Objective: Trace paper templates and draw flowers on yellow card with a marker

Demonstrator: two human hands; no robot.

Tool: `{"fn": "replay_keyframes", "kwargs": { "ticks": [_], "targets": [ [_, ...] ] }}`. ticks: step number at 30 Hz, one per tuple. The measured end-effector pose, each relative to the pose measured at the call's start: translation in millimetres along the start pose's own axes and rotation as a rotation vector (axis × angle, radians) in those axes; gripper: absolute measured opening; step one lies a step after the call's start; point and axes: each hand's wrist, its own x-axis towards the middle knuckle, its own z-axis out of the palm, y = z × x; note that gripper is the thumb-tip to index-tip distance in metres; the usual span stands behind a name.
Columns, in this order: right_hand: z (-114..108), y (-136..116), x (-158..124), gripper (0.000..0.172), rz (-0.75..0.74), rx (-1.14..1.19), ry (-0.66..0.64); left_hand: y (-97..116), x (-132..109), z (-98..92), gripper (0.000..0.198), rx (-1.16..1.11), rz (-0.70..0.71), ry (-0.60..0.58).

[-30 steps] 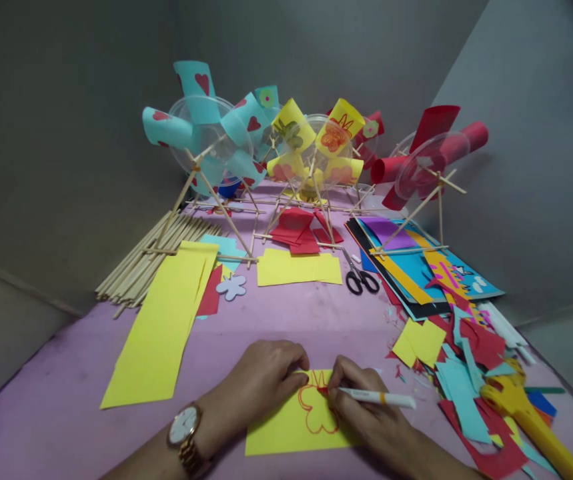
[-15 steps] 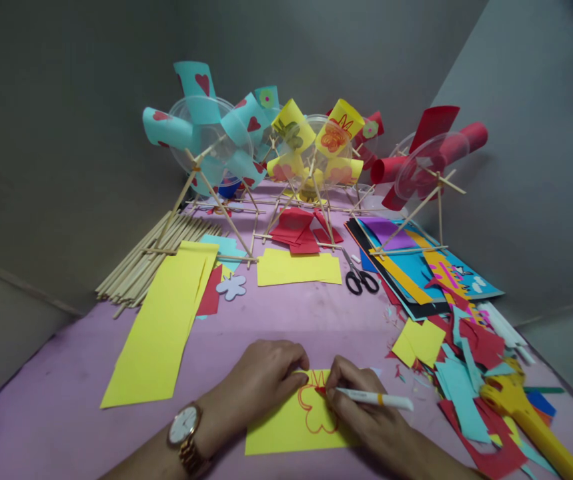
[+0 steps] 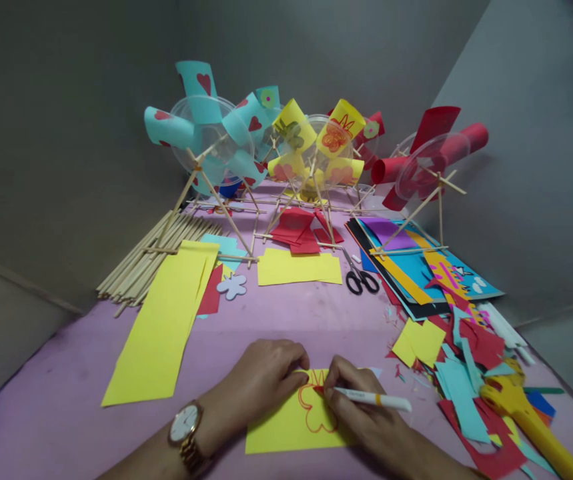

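craft wkspace: tbl (image 3: 286, 317) w/ scissors (image 3: 356, 269), ppr scraps (image 3: 466, 400), sticks (image 3: 136, 270)

Right hand (image 3: 360, 415) held white, red-tipped marker (image 3: 377, 399) at red, lobed outline (image 3: 311, 409) on yellow rectangular paper (image 3: 273, 430); left hand (image 3: 271, 373) rested on sheet. Black-handled scissors (image 3: 359, 274) lay beyond.

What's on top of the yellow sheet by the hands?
The yellow sheet bears a red, lobed outline. The left hand lies over its far left part; the right hand holds a white marker over its right side. Whatever the hands cover can't be seen.
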Motion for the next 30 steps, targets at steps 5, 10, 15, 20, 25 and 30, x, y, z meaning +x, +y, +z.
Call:
{"fn": "replay_keyframes", "kwargs": {
  "ticks": [5,10,15,20,25,30],
  "targets": [
    [0.1,1.6,-1.7,0.020,-0.079,-0.062,-0.023,1.8,0.1,-1.0,0.010,-0.003,-0.008,-0.011],
    [0.4,-1.6,0.6,0.017,-0.007,0.013,-0.011,2.8,-0.6,-1.4,0.012,0.003,-0.006,-0.015],
    [0.6,-3.1,1.6,0.015,0.041,0.108,-0.031,2.6,-0.8,-1.4,0.011,0.009,-0.007,-0.012],
    [0.1,-3.2,1.0,0.016,0.013,0.097,-0.039,3.1,0.0,-2.3,0.011,0.012,-0.005,-0.006],
    [0.4,-5.1,2.9,0.016,0.028,0.120,-0.068,3.9,0.6,-2.5,0.010,0.009,-0.001,-0.007],
    [0.9,-5.3,3.9,0.017,0.015,0.130,-0.057,3.8,-0.2,-2.4,0.010,0.009,0.005,-0.012]
  ]
}}
